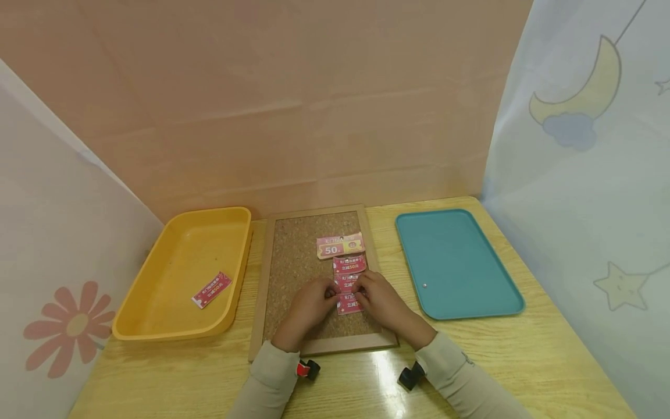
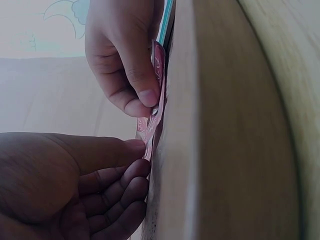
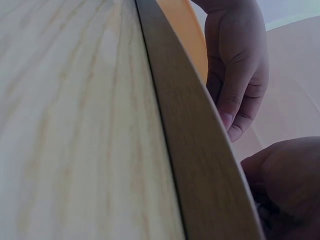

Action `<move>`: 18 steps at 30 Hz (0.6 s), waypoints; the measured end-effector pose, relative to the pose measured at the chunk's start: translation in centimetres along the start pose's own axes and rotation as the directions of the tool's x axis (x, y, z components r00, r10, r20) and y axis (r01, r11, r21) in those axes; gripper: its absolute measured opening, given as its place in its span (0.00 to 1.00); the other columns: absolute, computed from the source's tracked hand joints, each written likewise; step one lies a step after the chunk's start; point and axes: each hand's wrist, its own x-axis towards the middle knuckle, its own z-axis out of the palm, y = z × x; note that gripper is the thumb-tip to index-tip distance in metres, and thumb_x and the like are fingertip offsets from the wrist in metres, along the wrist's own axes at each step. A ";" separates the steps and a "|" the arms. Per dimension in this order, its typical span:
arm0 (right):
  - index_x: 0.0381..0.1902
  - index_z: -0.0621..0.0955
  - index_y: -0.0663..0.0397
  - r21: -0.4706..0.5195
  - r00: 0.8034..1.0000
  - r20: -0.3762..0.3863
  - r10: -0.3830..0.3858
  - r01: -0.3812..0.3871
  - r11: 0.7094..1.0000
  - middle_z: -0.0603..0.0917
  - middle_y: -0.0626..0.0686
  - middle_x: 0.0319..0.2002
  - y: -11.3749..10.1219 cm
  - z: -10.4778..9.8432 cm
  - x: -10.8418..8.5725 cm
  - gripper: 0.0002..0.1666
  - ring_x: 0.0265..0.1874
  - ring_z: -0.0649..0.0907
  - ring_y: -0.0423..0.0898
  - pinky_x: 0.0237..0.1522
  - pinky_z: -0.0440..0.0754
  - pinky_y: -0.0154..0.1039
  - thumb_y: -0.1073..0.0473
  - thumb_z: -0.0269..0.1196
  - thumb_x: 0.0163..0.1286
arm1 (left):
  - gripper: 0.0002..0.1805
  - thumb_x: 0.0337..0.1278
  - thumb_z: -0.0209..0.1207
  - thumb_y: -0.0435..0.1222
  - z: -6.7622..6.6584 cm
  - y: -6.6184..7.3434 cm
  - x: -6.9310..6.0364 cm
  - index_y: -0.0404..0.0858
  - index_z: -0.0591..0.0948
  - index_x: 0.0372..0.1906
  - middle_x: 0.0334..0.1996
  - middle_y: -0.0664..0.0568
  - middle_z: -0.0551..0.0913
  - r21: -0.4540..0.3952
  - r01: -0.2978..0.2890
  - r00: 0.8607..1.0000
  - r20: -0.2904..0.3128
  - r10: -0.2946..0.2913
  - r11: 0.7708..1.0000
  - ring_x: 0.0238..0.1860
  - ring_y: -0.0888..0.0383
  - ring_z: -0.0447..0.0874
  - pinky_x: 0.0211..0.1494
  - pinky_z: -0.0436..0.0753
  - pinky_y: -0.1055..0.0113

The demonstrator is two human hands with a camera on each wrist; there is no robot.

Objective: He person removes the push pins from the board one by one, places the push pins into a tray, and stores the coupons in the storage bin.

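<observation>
Several pink coupons lie in a column on the cork board (image 1: 293, 250); the wider top one (image 1: 331, 250) has a yellow part. At the lowest coupon (image 1: 348, 305), my left hand (image 1: 310, 304) holds the left edge with thumb and fingers. My right hand (image 1: 386, 302) is at its upper right. In the left wrist view, the right thumb and forefinger pinch a small silvery pin (image 2: 154, 111) against the pink paper, just above the left thumb (image 2: 127, 149). Both hands (image 3: 239, 75) are beyond the board's frame in the right wrist view, which hides the coupons.
Left of the board stands a yellow tray (image 1: 173, 262) with one pink coupon (image 1: 211, 290) in it. A teal tray (image 1: 458, 262) lies to the right, with a small pin (image 1: 425, 286) near its left edge. Fabric walls enclose the wooden table (image 1: 335, 384) at the back and sides.
</observation>
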 end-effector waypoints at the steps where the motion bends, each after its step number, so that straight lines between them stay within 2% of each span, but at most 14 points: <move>1: 0.33 0.81 0.55 0.005 1.000 -0.001 0.004 -0.004 1.000 0.79 0.49 0.37 0.0 0.0 0.0 0.03 0.38 0.77 0.46 0.41 0.77 0.42 0.67 0.66 0.62 | 0.04 0.58 0.66 0.37 0.0 0.0 0.0 0.42 0.83 0.34 0.28 0.58 0.79 0.000 -0.004 1.000 -0.001 0.004 1.000 0.29 0.62 0.75 0.33 0.76 0.64; 18: 0.34 0.80 0.54 0.044 1.000 -0.013 0.003 -0.002 0.999 0.79 0.48 0.37 0.3 0.2 -0.2 0.06 0.39 0.77 0.45 0.42 0.78 0.41 0.67 0.67 0.61 | 0.03 0.58 0.66 0.37 0.1 -0.1 0.0 0.43 0.83 0.33 0.27 0.58 0.79 0.001 -0.016 1.000 -0.011 0.016 1.000 0.28 0.63 0.75 0.33 0.76 0.65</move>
